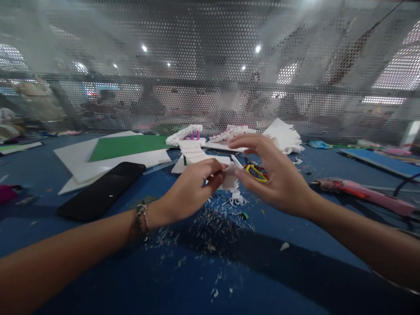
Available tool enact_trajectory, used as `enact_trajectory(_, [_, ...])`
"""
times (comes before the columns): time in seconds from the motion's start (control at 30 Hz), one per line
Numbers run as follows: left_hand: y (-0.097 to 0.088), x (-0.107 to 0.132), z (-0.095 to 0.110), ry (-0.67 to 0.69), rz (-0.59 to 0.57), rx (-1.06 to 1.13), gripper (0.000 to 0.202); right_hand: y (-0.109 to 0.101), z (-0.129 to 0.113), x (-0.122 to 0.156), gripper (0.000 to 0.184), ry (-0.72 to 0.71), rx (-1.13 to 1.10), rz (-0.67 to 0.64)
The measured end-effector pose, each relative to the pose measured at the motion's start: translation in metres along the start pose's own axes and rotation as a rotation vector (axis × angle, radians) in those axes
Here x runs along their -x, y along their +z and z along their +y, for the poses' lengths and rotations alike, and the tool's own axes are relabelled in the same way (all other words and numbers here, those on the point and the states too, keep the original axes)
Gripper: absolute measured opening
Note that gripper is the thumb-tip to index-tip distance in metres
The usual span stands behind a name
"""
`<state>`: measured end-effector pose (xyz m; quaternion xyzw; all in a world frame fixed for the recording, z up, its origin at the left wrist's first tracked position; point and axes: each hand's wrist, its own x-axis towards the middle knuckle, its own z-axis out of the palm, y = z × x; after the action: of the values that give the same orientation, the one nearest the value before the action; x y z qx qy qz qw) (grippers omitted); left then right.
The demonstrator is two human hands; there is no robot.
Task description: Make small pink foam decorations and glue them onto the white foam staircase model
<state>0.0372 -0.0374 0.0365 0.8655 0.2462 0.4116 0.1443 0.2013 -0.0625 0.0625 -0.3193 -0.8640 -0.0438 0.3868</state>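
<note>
Left grip (193, 187): one hand is pinching one white paper piece (230, 176) at the fingertips.
Right grip (278, 183): one hand is spreading, thumb just right of the paper piece.
Yellow handle (259, 178): one is lying behind and right of the paper piece.
Black slab (101, 191): one is resting well left of it.
Pink tool (367, 194): one is lying well right.

You wear a dark, chunky bracelet (141, 221) with paler strands at the wrist of your left hand (190, 188), while a thin, pale band (403, 288) edges the bare forearm (354, 229) behind your right hand (278, 181).
</note>
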Motion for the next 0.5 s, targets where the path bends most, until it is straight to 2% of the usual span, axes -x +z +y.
enact_trajectory(0.07, [0.0006,0.0015,0.0014,0.023,-0.046,-0.048,0.014,0.0016,0.0029,0.0011,0.036,0.062,-0.108,-0.116])
enact_trajectory(0.17, [0.0011,0.004,0.0032,0.026,-0.084,-0.074,0.016,0.0039,0.007,0.0018,0.031,0.164,-0.265,-0.242])
enact_trajectory(0.33, [0.0023,0.0071,0.002,-0.062,0.017,0.077,0.014,0.0041,0.009,0.0007,0.019,0.304,-0.412,-0.269])
enact_trajectory(0.5, [0.0024,0.0062,0.0008,-0.196,0.065,0.265,0.012,0.003,0.0075,-0.0005,0.015,0.36,-0.42,-0.202])
